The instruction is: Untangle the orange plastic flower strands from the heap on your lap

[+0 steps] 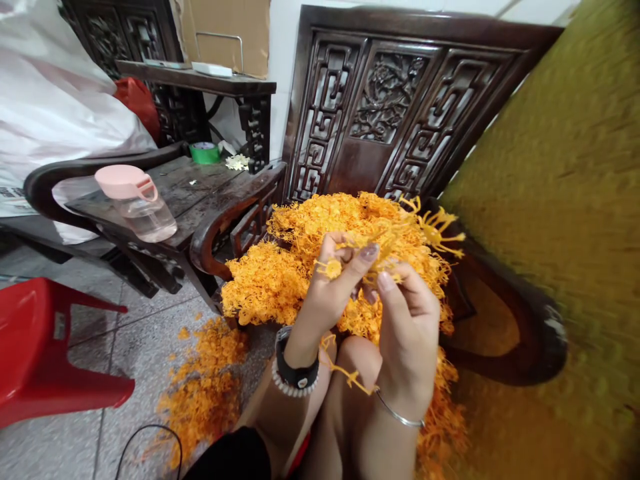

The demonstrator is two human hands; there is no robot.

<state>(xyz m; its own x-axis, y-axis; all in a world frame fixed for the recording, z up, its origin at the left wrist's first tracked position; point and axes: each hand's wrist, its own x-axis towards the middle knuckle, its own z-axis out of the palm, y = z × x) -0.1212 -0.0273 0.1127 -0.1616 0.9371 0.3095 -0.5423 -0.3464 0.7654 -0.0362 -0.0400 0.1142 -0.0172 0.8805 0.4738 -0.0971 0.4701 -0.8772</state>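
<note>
A large heap of orange plastic flower pieces [300, 247] lies on the seat of a dark carved wooden chair [390, 100] in front of me. My left hand [333, 280] is closed in a pinch on a small orange flower piece [332, 268]. My right hand [407, 320] is closed on an orange branched sprue of flower pieces [425, 230] that sticks up and to the right. Both hands are held close together above my knees, just in front of the heap. A loose orange strand [345, 370] hangs over my knee.
More orange pieces [205, 387] are scattered on the tiled floor. A clear bottle with a pink lid [137, 200] and a green tape roll [205, 153] rest on a dark wooden side table [200, 193]. A red plastic stool [40, 353] stands at left; an olive cushion [565, 220] fills the right.
</note>
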